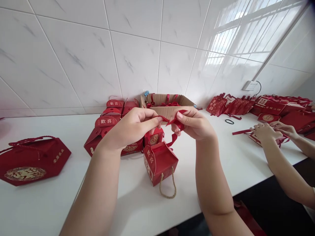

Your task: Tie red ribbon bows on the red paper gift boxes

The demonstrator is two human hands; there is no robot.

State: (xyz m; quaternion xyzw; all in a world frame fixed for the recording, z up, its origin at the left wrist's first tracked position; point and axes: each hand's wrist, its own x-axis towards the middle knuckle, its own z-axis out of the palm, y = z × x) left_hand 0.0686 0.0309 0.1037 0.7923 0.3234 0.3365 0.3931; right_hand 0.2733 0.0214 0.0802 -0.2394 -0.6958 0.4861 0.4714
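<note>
A red ribbon (163, 118) runs between my two hands, held up above the table. My left hand (137, 126) pinches one part of it between thumb and fingers. More of the ribbon is bunched in the closed fingers of my right hand (194, 123), and a tail hangs below them. Beneath my hands stands a small red gift box (161, 160) with gold print, a folded top and a loop of twisted cord (168, 197) hanging at its front. Just behind it is another small red box (154, 137), partly hidden by my left hand.
Several red boxes (105, 122) stand at the left, with a larger handled box (34, 160) nearer the edge. An open cardboard carton (187, 101) holds red ribbons by the wall. On the right, a co-worker's hands (267, 132) handle a red box near piled packaging (290, 109).
</note>
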